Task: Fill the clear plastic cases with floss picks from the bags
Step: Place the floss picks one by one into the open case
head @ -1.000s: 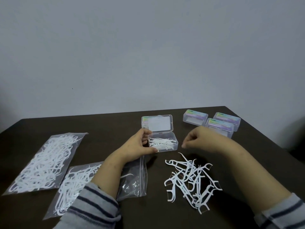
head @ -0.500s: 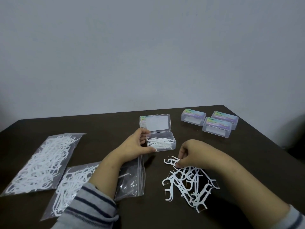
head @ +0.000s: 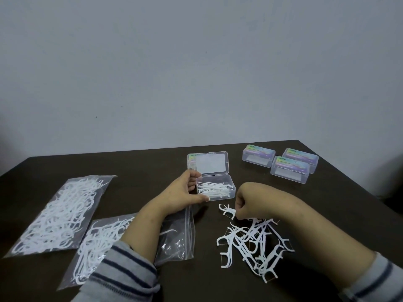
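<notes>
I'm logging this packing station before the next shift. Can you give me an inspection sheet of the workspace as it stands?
Surface: dark table, bare at its right edge.
Job's things: open case partly filled; loose floss picks piled; three closed cases at the back right; full bag, second bag lying flat.
Clutter: nothing seen.
Grippers: left hand holds the open case; right hand pinches a pick from the pile.
Cables: nothing seen.
Surroundings: plain wall.
</notes>
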